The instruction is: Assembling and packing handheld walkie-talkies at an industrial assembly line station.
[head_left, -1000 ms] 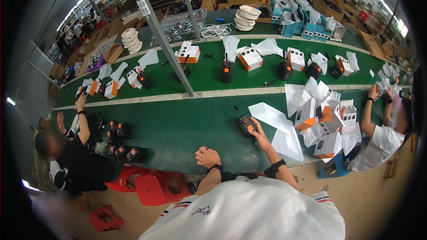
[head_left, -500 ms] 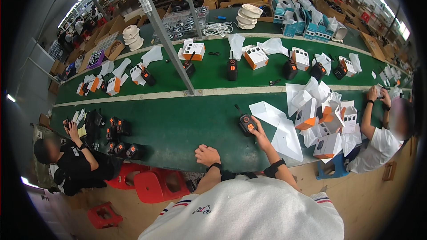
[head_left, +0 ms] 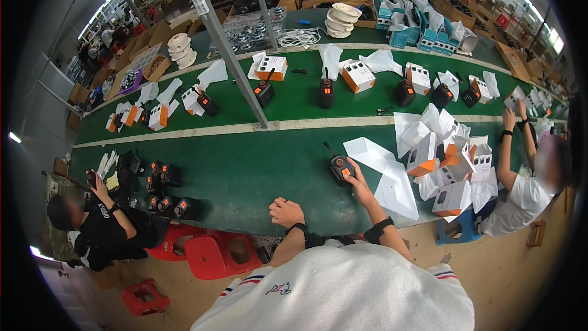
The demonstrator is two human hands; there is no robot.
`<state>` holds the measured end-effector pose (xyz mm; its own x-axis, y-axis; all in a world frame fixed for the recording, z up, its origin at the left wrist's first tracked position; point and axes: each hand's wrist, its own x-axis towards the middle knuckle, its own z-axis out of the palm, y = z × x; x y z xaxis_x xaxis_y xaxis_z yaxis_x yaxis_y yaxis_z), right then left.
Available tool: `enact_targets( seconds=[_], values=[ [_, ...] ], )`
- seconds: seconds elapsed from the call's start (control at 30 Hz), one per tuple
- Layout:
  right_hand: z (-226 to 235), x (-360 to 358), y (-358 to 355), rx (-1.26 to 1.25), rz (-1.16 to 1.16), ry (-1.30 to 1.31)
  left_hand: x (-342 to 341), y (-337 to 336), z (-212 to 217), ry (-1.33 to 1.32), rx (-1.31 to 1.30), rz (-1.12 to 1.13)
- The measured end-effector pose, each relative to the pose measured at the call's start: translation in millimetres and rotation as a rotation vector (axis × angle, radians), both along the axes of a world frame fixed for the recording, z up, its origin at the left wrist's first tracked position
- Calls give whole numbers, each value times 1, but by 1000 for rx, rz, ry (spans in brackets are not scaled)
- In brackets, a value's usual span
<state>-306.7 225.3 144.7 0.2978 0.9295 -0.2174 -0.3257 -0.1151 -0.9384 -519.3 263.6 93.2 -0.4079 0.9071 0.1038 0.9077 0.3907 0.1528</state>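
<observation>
In my right hand (head_left: 357, 178) is a chunky black walkie-talkie-like device (head_left: 340, 168) with a short antenna and orange buttons. My fingers wrap its right side, and it stands upright just above or on the green table (head_left: 263, 171); I cannot tell which. My left hand (head_left: 286, 213) rests near the table's front edge, its fingers curled into a loose fist with nothing in them. Beside the device, to the right, lies a folded white paper sheet (head_left: 392, 187). Several similar black devices (head_left: 164, 175) stand grouped at the left.
Open white-and-orange boxes (head_left: 451, 199) and crumpled paper pile up at the right. Behind a pale rail, a green belt (head_left: 288, 107) carries more devices, boxes (head_left: 358, 76) and paper. A metal post (head_left: 229, 55) rises ahead. Co-workers sit on both sides; red stools (head_left: 222, 256) stand at lower left.
Devices and boxes on the belt have shifted right. The right co-worker's hands have reached up toward the belt. My hands and the held device have barely moved.
</observation>
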Motion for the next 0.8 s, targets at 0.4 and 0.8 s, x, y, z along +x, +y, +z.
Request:
enact_targets(
  seconds=[0.4,0.8],
  values=[
    [4,-3,1,-8,1,5,-3,-1,4,31,33,-1],
    [6,-4,-1,9,5,-4,-4,-2,4,45,15,7]
  ],
)
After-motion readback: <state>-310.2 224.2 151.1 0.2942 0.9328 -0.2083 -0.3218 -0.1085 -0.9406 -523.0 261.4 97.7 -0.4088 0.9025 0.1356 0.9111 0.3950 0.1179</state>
